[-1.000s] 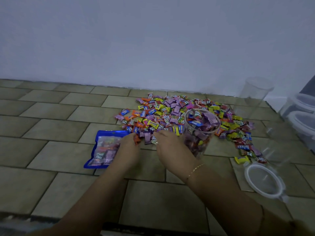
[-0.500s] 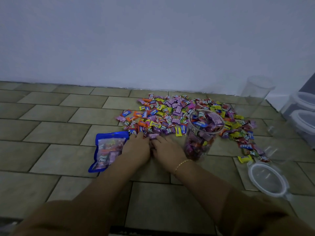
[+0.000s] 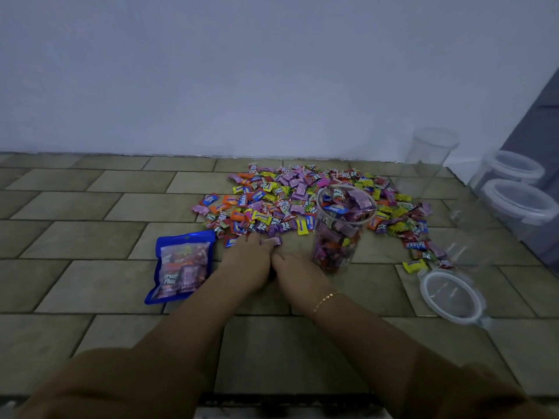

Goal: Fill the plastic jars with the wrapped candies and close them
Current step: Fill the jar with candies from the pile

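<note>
Both hands have drawn back to the near edge of the candy pile since the earlier frames and now lie side by side, touching, on the tiled floor (image 3: 90,285). Floor tiles are rectangular, matte and tan, laid in a brick pattern. At left, a glossy blue pouch (image 3: 181,266) with a clear window lies flat. Just to its right, the left hand (image 3: 246,261) rests palm down, fingertips on the pile's near edge; what it holds cannot be told. The right hand (image 3: 298,278), gold chain at the wrist, has its fingers curled under; its grasp cannot be told. Wrapped candies (image 3: 272,201) form a loose, crinkled, multicoloured heap toward the wall. A clear cylindrical plastic jar (image 3: 340,234) stands upright in the heap, filled to its rim. A round translucent lid (image 3: 452,296) lies flat at right. An empty clear jar (image 3: 426,160) stands at the wall, with two lidded jars (image 3: 514,189) beside it.
</note>
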Demonstrator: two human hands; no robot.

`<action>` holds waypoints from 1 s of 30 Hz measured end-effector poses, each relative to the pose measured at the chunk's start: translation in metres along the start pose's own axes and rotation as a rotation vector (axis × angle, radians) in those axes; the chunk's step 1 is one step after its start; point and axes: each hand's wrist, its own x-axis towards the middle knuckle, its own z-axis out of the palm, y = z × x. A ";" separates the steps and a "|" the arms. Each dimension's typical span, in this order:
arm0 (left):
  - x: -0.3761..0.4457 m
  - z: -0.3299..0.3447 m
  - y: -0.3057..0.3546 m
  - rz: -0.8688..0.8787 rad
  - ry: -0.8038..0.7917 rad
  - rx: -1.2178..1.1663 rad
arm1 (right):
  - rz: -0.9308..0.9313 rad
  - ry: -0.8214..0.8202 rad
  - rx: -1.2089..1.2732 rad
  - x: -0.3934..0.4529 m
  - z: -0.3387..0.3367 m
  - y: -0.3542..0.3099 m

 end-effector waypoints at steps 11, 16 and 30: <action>-0.001 0.005 0.013 0.066 0.052 0.056 | 0.036 0.107 0.067 -0.018 0.017 0.017; -0.005 0.008 0.016 0.080 0.034 0.055 | 0.117 0.107 0.128 -0.024 0.020 0.017; -0.006 0.038 0.033 0.119 0.293 -0.304 | 0.134 0.090 0.144 -0.040 0.004 0.016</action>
